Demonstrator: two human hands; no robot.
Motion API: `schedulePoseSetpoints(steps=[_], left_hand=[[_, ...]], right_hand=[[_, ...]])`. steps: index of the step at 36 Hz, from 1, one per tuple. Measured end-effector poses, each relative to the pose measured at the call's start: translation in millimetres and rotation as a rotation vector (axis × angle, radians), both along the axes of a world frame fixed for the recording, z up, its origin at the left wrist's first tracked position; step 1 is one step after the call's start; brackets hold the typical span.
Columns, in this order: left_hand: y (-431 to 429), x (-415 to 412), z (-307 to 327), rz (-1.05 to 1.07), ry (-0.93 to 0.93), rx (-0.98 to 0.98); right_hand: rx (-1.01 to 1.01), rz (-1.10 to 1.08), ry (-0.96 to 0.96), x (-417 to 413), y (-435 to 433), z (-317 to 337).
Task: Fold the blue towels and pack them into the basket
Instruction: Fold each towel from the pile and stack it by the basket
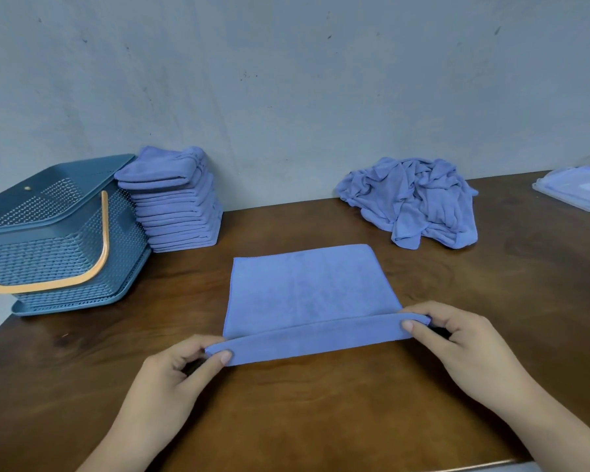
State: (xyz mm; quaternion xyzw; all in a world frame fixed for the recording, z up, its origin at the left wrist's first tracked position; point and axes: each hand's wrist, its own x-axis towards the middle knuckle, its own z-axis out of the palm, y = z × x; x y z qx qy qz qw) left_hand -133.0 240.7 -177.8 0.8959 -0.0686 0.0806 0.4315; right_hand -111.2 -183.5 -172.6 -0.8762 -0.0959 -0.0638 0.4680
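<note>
Both my hands pinching the near edge of a blue towel (pixel 307 294) on the table (pixel 321 403).

My left hand (pixel 174 379) grips the near-left corner, my right hand (pixel 457 342) the near-right, edge lifted, rest lying flat. Folded stack (pixel 178 206) touching the basket (pixel 55 233) far left; unfolded pile (pixel 416 199) far right, beside a clear lid (pixel 573 189).

Left of frame, basket (pixel 58 233): left portion cut off at the picture's edge, interior not discernible; clear container (pixel 574 189): cropped at the right edge, contents indistinct; folded stack (pixel 181 212): lower-left corner hidden behind the basket; forearms (pixel 126 437): cropped at the bottom edge.
</note>
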Motion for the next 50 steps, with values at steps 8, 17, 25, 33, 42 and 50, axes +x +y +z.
schedulePoseSetpoints(steps=[8, 17, 25, 33, 42, 50], left_hand=[[-9.4, 27.2, 22.3, -0.026, -0.1, -0.254], [-28.7, 137.7, 59.9, 0.107, -0.059, -0.47], [-16.9, 180.9, 11.5, 0.286, 0.171, -0.241], [-16.7, 177.6, 9.3, 0.168, 0.15, -0.151], [-17.0, 180.1, 3.5, 0.264, 0.091, -0.084], [-25.0, 169.9, 13.1, 0.248, 0.009, 0.189]], right_hand=[[0.169, -0.013, -0.025, 24.6, 13.4, 26.9], [0.311, -0.115, 0.004, 136.8, 40.8, 56.5], [0.083, -0.179, 0.109, 181.4, 41.0, -0.3], [-0.006, -0.176, 0.052, 189.6, 36.4, -15.7], [-0.172, -0.187, 0.047, 187.7, 42.9, -11.6], [-0.578, -0.254, -0.096, 174.7, 48.1, 4.4]])
